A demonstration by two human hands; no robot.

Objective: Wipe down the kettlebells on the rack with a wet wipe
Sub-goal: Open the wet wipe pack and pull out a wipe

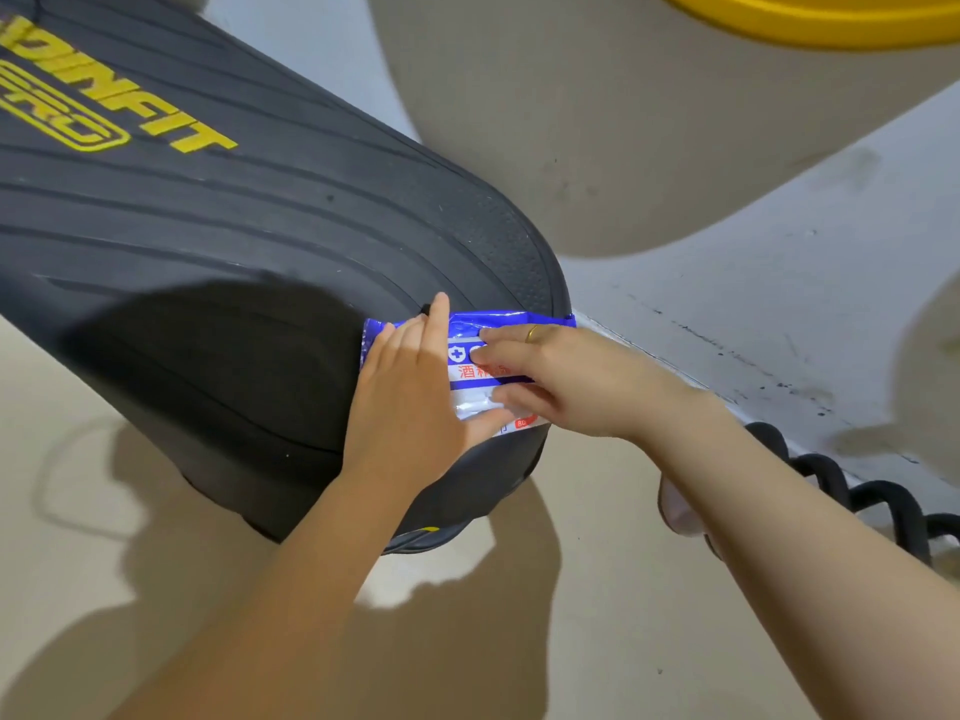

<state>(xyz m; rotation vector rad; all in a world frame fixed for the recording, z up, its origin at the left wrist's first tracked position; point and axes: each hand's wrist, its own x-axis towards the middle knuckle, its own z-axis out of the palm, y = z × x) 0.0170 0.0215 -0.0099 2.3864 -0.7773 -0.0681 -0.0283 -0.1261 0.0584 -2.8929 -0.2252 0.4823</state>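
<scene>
A blue and white wet wipe pack (475, 367) with red characters lies on the near end of a black padded bench (249, 241). My left hand (410, 402) holds the pack's left side, thumb under its lower edge and index finger stretched along its top. My right hand (556, 379), a ring on one finger, comes in from the right and its fingertips pinch at the label on the pack's face. No kettlebell or rack is in view.
The bench carries yellow lettering (104, 106) and stands on a beige floor (156, 589). A yellow rounded object (831, 18) shows at the top right. Black coiled loops (857, 491) lie by the grey wall base (753, 304) at right.
</scene>
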